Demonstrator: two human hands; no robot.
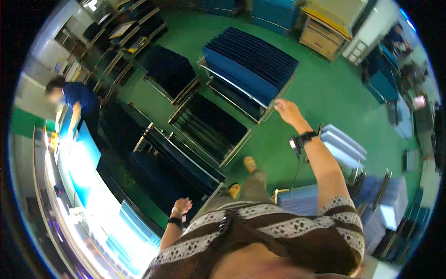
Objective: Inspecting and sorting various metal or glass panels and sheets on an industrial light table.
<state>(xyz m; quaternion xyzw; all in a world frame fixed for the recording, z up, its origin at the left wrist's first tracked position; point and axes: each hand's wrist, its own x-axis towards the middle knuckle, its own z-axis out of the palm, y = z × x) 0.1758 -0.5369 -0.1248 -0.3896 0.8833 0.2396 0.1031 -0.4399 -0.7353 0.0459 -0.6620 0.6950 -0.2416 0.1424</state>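
Note:
My right hand (pixel 288 112) reaches forward, fingers bent together, beside the near right corner of a metal rack (pixel 234 85). Whether it touches the rack, or what lies inside the fingers, I cannot make out. Dark blue panels (pixel 251 58) stand in close rows on that rack. Down by my left hip, my left hand (pixel 183 205) hangs with fingers loosely bent and nothing visible in it. A dark rack (pixel 186 172) with upright panels is nearest to it. A black band with a small device (pixel 302 139) and a cable is on my right wrist.
More racks of dark panels (pixel 211 125) stand ahead on the green floor (pixel 320 83). At left, a person (pixel 81 97) leans over a brightly lit bench with blue sheets (pixel 88 144). Pale panel stacks (pixel 344 144) stand at right, a wooden crate (pixel 323 37) at the back.

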